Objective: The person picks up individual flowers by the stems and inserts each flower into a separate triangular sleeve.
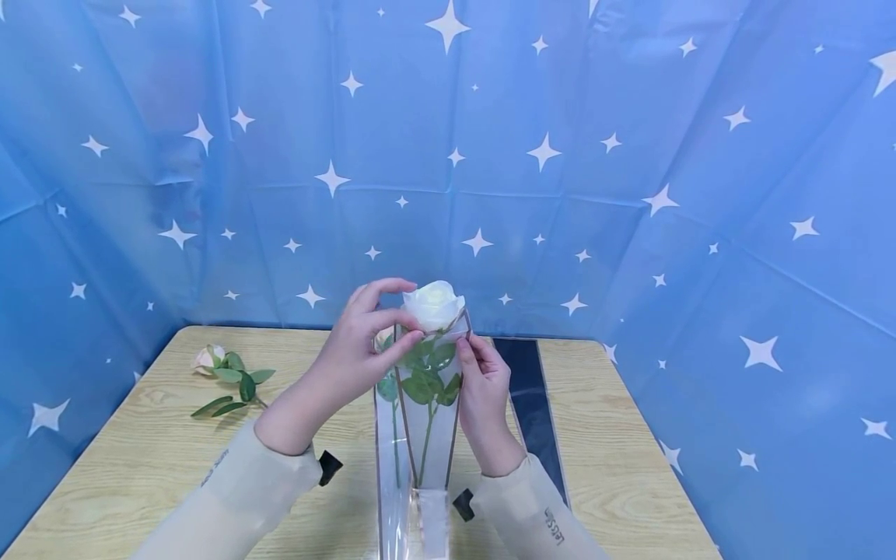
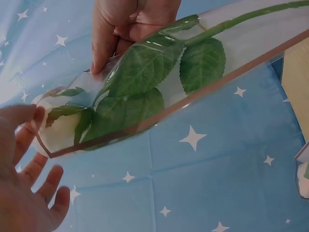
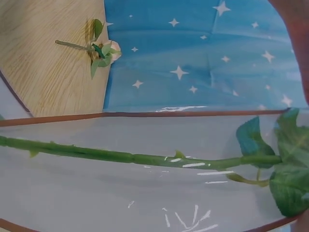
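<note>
A white artificial rose (image 1: 434,306) stands upright in a clear, brown-edged flower sleeve (image 1: 441,443), its bloom at the wide top opening. My left hand (image 1: 371,330) pinches the sleeve's upper left edge between thumb and fingers, with the index finger against the petals. On the opposite side, my right hand (image 1: 486,397) grips the upper right edge, thumb in front. Green leaves (image 2: 145,67) show through the plastic in the left wrist view. The stem (image 3: 120,157) runs down inside toward the narrow end in the right wrist view.
A pale pink rose (image 1: 208,359) with leaves lies at the table's left. Behind the held sleeve, another clear sleeve (image 1: 385,498) with a green stem lies on the wooden table (image 1: 616,467). A dark strip (image 1: 525,381) lies right of it. Starry blue cloth (image 1: 448,218) hangs around the table.
</note>
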A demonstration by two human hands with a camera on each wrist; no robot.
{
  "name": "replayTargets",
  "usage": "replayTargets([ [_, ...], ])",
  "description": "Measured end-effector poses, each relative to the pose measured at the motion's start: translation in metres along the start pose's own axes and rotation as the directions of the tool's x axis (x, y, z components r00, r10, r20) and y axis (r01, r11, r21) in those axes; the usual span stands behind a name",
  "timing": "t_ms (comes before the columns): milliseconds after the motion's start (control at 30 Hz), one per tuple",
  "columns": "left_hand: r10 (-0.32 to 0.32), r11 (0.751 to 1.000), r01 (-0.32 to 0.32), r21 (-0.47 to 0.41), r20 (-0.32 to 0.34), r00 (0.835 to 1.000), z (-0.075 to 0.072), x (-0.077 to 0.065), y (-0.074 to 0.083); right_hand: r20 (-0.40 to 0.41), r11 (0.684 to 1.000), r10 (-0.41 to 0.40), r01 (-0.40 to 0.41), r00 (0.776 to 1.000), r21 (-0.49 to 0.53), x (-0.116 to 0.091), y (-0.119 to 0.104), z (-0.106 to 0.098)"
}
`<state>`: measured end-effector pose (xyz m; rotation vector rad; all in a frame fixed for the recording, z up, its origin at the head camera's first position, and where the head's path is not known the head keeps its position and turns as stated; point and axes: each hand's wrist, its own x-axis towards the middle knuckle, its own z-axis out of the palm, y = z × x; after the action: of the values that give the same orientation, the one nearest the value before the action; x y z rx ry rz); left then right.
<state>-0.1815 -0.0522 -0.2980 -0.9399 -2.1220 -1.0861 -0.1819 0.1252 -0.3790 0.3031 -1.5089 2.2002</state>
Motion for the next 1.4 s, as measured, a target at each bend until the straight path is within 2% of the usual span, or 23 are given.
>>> replayTargets([
  [133,-0.007,0.996,0.010,0.085,-0.031,0.999,0.003,0.003,0.004,0.017,1.000,-0.011,0.011,1.000,-0.008,-0.001,0.000,0.000],
  [233,-0.008,0.993,0.014,0.113,-0.049,0.999,0.005,0.005,0.006,0.024,1.000,-0.014,0.014,1.000,-0.002,-0.001,-0.001,0.001],
  [433,0.009,0.998,-0.005,0.061,-0.055,0.998,0.007,0.005,0.007,0.028,1.000,-0.013,0.013,1.000,-0.003,-0.001,-0.001,0.002],
  [767,0.095,0.995,-0.097,-0.023,-0.084,0.992,0.004,0.008,0.004,0.017,1.000,0.018,-0.018,1.000,-0.013,-0.001,-0.001,0.001],
  [867,0.135,0.990,-0.136,-0.022,-0.061,0.989,0.000,0.012,0.003,0.019,1.000,0.027,-0.027,0.999,-0.009,-0.001,-0.001,0.001],
  [933,0.150,0.989,-0.150,0.005,-0.016,0.989,-0.002,0.013,0.002,0.023,1.000,0.028,-0.028,0.999,0.000,-0.002,-0.002,0.001],
  [1100,0.127,0.989,-0.133,0.060,0.095,0.987,-0.005,0.012,0.001,0.027,1.000,0.023,-0.024,0.999,0.017,-0.002,-0.003,0.003],
  [1200,0.138,0.986,-0.146,0.080,0.100,0.985,-0.004,0.012,0.000,0.023,1.000,0.016,-0.016,1.000,0.024,-0.002,-0.003,0.003],
  [1400,0.225,0.962,-0.233,0.143,0.071,0.972,-0.002,0.012,-0.003,0.013,0.999,0.003,-0.003,1.000,0.035,-0.002,-0.003,0.004],
])
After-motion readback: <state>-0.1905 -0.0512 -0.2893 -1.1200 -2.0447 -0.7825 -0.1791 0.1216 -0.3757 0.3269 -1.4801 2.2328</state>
